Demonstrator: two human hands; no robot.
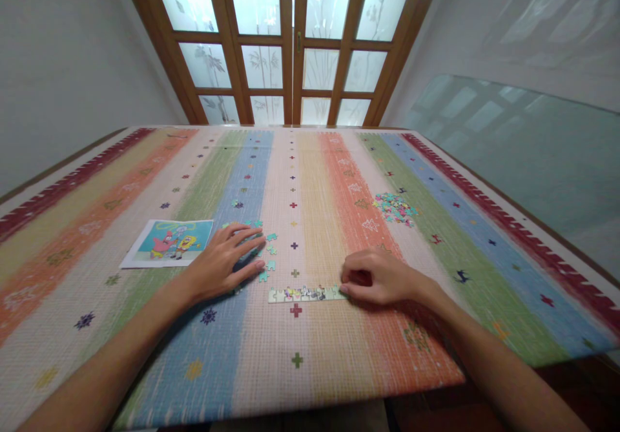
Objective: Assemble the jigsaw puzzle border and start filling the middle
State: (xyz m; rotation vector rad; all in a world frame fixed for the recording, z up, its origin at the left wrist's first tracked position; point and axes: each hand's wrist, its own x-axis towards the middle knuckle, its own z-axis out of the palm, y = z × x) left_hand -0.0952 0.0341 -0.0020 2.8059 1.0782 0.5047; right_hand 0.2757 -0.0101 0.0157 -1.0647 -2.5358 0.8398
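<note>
Right hand [375, 278] at the strip [306, 294]

The strip lies toward the near side of the table [334, 370], probably for easy reach. This hand is curled; whether it grips, I cannot tell. The left hand [225, 261] spreads over loose pieces [272, 250], perhaps to gather them.

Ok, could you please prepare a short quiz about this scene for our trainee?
1. Which hand is at one end of the joined puzzle strip?
2. True or false: the printed sheet lies to the left of that strip.
3. Near the fingertips of the left hand lie: a) coins, b) loose puzzle pieces, c) pencils.

Key: 1. The right hand. 2. True. 3. b.
</note>
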